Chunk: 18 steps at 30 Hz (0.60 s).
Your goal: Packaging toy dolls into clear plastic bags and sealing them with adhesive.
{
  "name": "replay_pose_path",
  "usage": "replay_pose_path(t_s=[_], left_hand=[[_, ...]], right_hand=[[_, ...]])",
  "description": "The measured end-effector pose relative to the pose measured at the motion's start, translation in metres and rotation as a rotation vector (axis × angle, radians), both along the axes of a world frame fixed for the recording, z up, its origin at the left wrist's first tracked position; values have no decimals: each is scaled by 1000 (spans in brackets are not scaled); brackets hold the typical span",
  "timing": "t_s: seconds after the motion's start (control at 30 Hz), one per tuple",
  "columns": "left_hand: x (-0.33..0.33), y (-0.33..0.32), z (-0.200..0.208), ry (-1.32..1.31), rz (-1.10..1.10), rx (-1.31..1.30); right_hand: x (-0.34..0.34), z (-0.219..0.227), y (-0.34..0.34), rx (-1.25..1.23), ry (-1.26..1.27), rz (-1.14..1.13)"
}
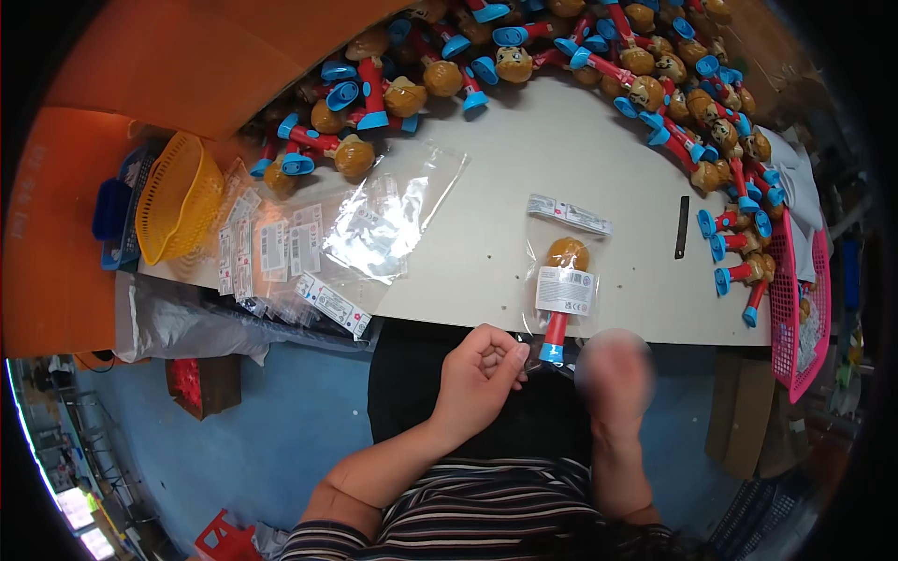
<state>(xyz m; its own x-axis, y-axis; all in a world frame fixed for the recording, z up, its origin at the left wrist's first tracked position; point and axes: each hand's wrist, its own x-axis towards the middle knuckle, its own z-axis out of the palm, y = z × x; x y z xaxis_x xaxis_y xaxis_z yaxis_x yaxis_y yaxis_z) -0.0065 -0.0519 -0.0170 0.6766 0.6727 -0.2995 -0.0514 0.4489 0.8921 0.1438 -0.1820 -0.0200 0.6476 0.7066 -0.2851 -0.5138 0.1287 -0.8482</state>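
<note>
A clear plastic bag (531,252) lies at the table's front edge with one toy inside. The toy has a round brown head (568,252), a red stem (557,327) and a blue base (551,354) that reaches past the edge toward me. A white printed label (564,291) covers its middle, and a printed header strip (571,214) crosses the far end. My left hand (482,374) pinches the bag's near left corner, fingers closed. By the near right corner is my right hand (615,379), blurred, so its fingers do not show.
Loose toys of the same kind (440,79) are heaped along the table's far side and right. Flat clear bags (374,234) lie at the left beside a yellow basket (178,201). A pink basket (806,318) stands at the right edge. Bare tabletop (599,140) shows mid-table.
</note>
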Motion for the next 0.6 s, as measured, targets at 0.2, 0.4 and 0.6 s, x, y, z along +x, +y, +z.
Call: replay_pose_path(t_s=[0.2, 0.4, 0.6], left_hand=[[4, -5, -1, -26, -6, 8], [5, -6, -3, -53, -17, -21], [4, -6, -7, -133, -32, -52]], right_hand=[[-5, 29, 6, -107, 83, 119], [-13, 15, -4, -92, -177, 127], [-8, 12, -4, -63, -186, 186]])
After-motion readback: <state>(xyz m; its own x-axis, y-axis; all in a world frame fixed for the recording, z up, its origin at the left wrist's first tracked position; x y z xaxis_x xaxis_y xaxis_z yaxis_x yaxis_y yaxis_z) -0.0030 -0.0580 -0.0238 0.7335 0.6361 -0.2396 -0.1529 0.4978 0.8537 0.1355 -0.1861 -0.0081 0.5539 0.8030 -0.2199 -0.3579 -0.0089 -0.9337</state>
